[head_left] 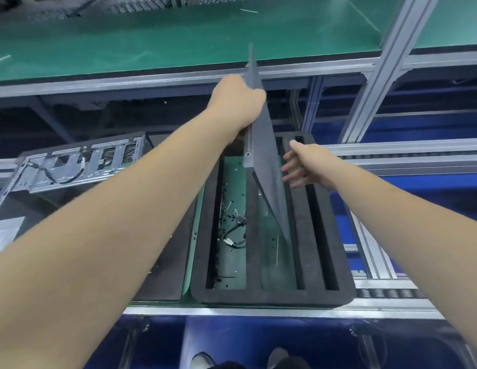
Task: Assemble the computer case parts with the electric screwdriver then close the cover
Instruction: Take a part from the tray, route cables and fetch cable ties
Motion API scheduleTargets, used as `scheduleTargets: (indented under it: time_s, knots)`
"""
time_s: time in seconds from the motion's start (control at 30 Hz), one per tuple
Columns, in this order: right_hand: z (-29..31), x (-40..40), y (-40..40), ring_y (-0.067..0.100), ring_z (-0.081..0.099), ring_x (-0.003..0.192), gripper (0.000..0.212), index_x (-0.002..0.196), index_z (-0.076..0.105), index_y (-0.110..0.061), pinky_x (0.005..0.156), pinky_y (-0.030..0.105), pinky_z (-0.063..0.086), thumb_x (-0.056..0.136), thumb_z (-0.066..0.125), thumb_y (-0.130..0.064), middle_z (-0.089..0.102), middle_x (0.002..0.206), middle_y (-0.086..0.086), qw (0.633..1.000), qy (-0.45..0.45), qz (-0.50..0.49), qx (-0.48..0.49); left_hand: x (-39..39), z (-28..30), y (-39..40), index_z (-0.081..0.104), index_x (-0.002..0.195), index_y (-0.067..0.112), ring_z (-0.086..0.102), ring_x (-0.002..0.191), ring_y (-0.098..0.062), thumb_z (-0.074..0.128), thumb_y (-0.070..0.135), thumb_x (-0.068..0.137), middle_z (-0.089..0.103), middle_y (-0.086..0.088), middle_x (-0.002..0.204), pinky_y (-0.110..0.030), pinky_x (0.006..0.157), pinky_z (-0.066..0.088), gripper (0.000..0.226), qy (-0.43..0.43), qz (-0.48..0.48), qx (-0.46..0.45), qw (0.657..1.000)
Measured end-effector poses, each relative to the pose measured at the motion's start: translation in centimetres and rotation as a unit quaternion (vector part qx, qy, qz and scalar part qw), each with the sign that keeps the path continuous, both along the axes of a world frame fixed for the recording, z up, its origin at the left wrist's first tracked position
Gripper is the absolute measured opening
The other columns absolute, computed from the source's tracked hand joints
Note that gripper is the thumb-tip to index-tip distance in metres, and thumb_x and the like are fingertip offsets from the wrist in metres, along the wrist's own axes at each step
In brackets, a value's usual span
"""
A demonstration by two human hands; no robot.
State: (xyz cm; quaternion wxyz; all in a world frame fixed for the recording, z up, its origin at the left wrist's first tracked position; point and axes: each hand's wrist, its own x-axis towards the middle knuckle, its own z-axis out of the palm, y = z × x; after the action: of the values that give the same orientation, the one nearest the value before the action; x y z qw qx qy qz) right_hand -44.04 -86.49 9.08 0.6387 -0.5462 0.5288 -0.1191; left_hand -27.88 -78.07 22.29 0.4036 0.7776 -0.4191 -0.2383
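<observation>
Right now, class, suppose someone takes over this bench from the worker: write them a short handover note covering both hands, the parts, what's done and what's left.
Left hand: its grip holds the grey panel near the top edge, on edge and tilted over the foam tray.
Right hand: open, fingers spread beside the panel's perforated face.
Chassis: lies uncovered at the left, cable showing.
Loose screws and a small cable lie in the tray's left slot.
Done: panel picked up.
Left: fit panel to chassis, screw it down, close the cover. No screwdriver in view.

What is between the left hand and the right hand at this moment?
In the head view, the grey cover panel stands on edge between them: the left hand grips it, and the open right hand is beside its perforated face.
</observation>
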Motion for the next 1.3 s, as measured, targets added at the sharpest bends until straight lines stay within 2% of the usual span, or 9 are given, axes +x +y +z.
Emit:
scheduleTargets:
  time_s: [0.13, 0.3, 0.53, 0.63, 0.73, 0.83, 0.97, 1.13, 1.3]
  knots:
    - [0.2, -0.2, 0.1, 0.042, 0.077, 0.096, 0.066, 0.127, 0.062, -0.011, 0.069, 0.050, 0.064, 0.102, 0.042, -0.069, 0.073, 0.119, 0.023, 0.997, -0.069, 0.011, 0.032, -2.8, 0.4, -0.7, 0.049, 0.084, 0.012, 0.046, 0.055, -0.016, 0.052, 0.020, 0.095, 0.050, 0.000, 0.071, -0.024, 0.044, 0.032, 0.014, -0.139, -0.047, 0.024, 0.989]
    - [0.3, -0.6, 0.3, 0.043, 0.076, 0.101, 0.086, 0.138, 0.056, -0.015, 0.075, 0.055, 0.062, 0.094, 0.030, -0.084, 0.066, 0.125, 0.022, 0.988, -0.121, -0.012, 0.095, -5.8, -2.6, -0.4, 0.051, 0.100, 0.010, 0.063, 0.084, -0.025, 0.055, 0.019, 0.100, 0.062, -0.009, 0.102, -0.030, 0.057, 0.044, 0.011, -0.195, -0.085, 0.109, 0.971]
    - [0.5, -4.9, -1.5, 0.029, 0.074, 0.104, 0.063, 0.125, 0.072, -0.023, 0.095, 0.044, 0.057, 0.094, 0.051, -0.073, 0.078, 0.116, 0.007, 0.990, -0.030, -0.130, 0.050, -6.2, -8.9, -0.1, 0.060, 0.108, 0.008, 0.069, 0.071, -0.022, 0.038, 0.025, 0.105, 0.068, -0.015, 0.098, -0.030, 0.052, 0.056, 0.028, 0.240, -0.138, 0.174, 0.945]
    - [0.6, -6.6, -2.6, 0.033, 0.072, 0.098, 0.044, 0.134, 0.061, -0.011, 0.091, 0.045, 0.059, 0.100, 0.057, -0.038, 0.074, 0.115, 0.011, 0.985, 0.062, -0.157, -0.044, -0.5, -14.1, 1.1, 0.064, 0.104, 0.007, 0.063, 0.086, -0.028, 0.043, 0.016, 0.103, 0.066, -0.018, 0.104, -0.038, 0.083, 0.057, 0.023, -0.024, -0.125, 0.243, 0.962]
    - [0.0, -7.0, -2.2, 0.039, 0.063, 0.103, 0.044, 0.136, 0.047, -0.006, 0.087, 0.045, 0.054, 0.097, 0.054, -0.026, 0.062, 0.123, 0.016, 0.950, 0.231, -0.134, -0.163, 3.5, -20.3, 4.2, 0.067, 0.100, 0.009, 0.062, 0.095, -0.028, 0.051, 0.013, 0.100, 0.067, -0.009, 0.107, -0.039, 0.096, 0.054, 0.016, -0.227, -0.230, 0.397, 0.859]
    - [-1.3, -6.6, -0.7, 0.042, 0.050, 0.127, 0.051, 0.138, 0.042, -0.003, 0.101, 0.050, 0.044, 0.096, 0.059, -0.027, 0.050, 0.139, 0.021, 0.858, 0.403, -0.056, -0.313, 4.9, -25.8, 6.7, 0.072, 0.111, 0.017, 0.066, 0.105, -0.027, 0.063, 0.028, 0.096, 0.072, -0.003, 0.111, -0.040, 0.099, 0.046, 0.021, -0.297, -0.316, 0.454, 0.778]
    - [-3.0, -4.3, 1.2, 0.035, 0.032, 0.147, 0.058, 0.141, 0.042, -0.003, 0.122, 0.051, 0.022, 0.092, 0.061, -0.029, 0.039, 0.154, 0.019, 0.729, 0.498, 0.068, -0.464, 5.0, -30.3, 7.7, 0.061, 0.086, 0.026, 0.057, 0.098, -0.022, 0.060, 0.052, 0.091, 0.061, 0.006, 0.084, -0.043, 0.099, 0.027, 0.027, -0.430, -0.369, 0.439, 0.697]
    - [-5.3, -0.5, 2.8, 0.033, 0.043, 0.136, 0.051, 0.137, 0.048, -0.006, 0.117, 0.046, 0.030, 0.092, 0.056, -0.029, 0.051, 0.144, 0.014, 0.728, 0.470, 0.170, -0.469, 4.9, -32.8, 8.4, 0.060, 0.094, 0.023, 0.057, 0.105, -0.023, 0.061, 0.017, 0.091, 0.060, 0.003, 0.085, -0.041, 0.101, 0.025, 0.007, -0.472, -0.377, 0.406, 0.686]
    - [-7.3, 1.3, 3.8, 0.030, 0.047, 0.132, 0.049, 0.139, 0.049, -0.010, 0.109, 0.042, 0.035, 0.093, 0.056, -0.028, 0.054, 0.141, 0.011, 0.746, 0.454, 0.216, -0.437, 4.5, -34.0, 8.7, 0.059, 0.127, 0.022, 0.052, 0.118, -0.026, 0.069, 0.025, 0.087, 0.059, -0.003, 0.123, -0.041, 0.110, 0.026, 0.041, -0.510, -0.361, 0.380, 0.682]
